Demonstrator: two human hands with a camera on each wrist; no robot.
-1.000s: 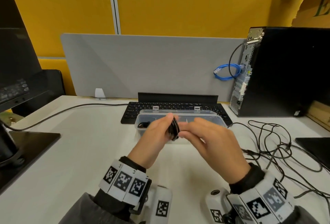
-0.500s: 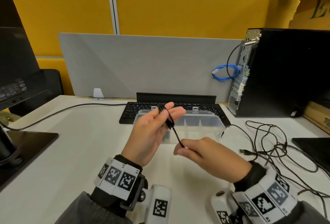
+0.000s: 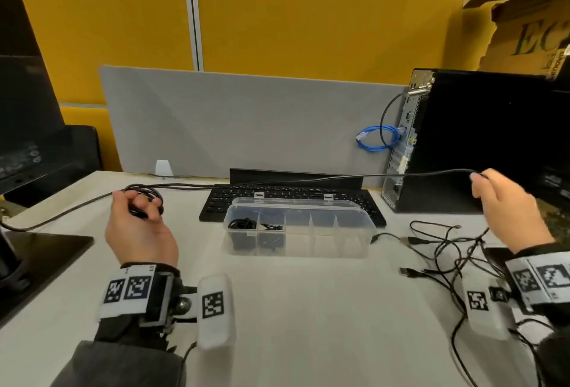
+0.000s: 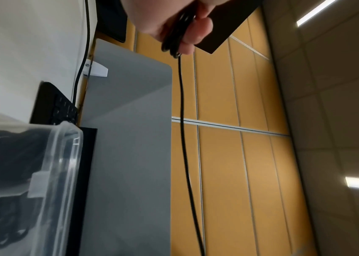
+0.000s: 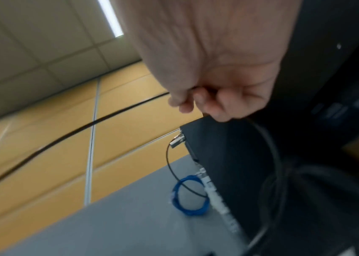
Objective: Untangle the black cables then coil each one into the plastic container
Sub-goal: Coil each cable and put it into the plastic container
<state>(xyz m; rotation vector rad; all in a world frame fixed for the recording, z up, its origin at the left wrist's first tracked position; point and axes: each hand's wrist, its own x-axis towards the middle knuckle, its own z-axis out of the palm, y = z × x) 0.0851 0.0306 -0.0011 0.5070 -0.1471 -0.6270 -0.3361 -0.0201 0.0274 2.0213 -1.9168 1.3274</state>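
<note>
Cable point(image 3: 339, 177) is held taut above the container point(image 3: 297, 232): coiled loops gripped in the left hand point(image 3: 138, 226), free end pinched in the right hand point(image 3: 509, 211).

**Desk layout, hands apart**

Cable point(image 3: 308, 179) strung between left hand point(image 3: 138, 226) and right hand point(image 3: 505, 211), loops round left fingers point(image 3: 154, 206). Below the span: plastic container point(image 3: 339, 244), keyboard point(image 3: 216, 201) just behind it. Under right fingers point(image 3: 476, 184): loose cable tangle point(image 3: 447, 251) on desk point(image 3: 308, 309). Computer tower point(image 3: 481, 140) behind right hand.
</note>
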